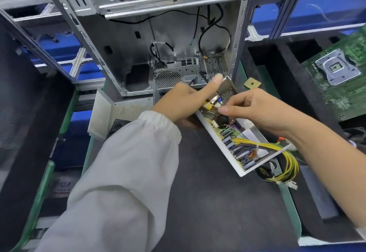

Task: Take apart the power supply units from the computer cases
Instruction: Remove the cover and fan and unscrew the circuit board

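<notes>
An opened power supply unit, a long white-walled metal tray with a perforated silver side and a packed circuit board inside point(223, 142), is held tilted above the dark work mat point(208, 202), just in front of the bare silver computer case point(138, 39) that stands open-sided on the bench. The left hand point(184, 103), coming out of a loose white sleeve with an elastic cuff point(126, 172), grips the far end of the unit from the left, its fingers curled under the wall and its thumb stretched out along the top edge of the bent perforated metal flap. The right hand point(255, 111), bare-armed, reaches in from the right side; its fingers are curled together over the board near the yellow-taped transformer, and the fingertips seem to pinch a small part there, though what exactly they hold cannot be told. A bundle of yellow and black wires with white plugs point(285, 168) spills out of the near end of the unit and hangs over the mat. Inside the case, loose black cables point(215, 31) dangle above the round fan grille and the rear port openings. A flat grey metal cover plate point(105, 113) lies beside the base of the case, to the left. On the right, a green motherboard with a silver processor socket point(340, 75) rests on black foam, and a small square gold-coloured processor chip point(252, 82) lies near the right corner of the case.
</notes>
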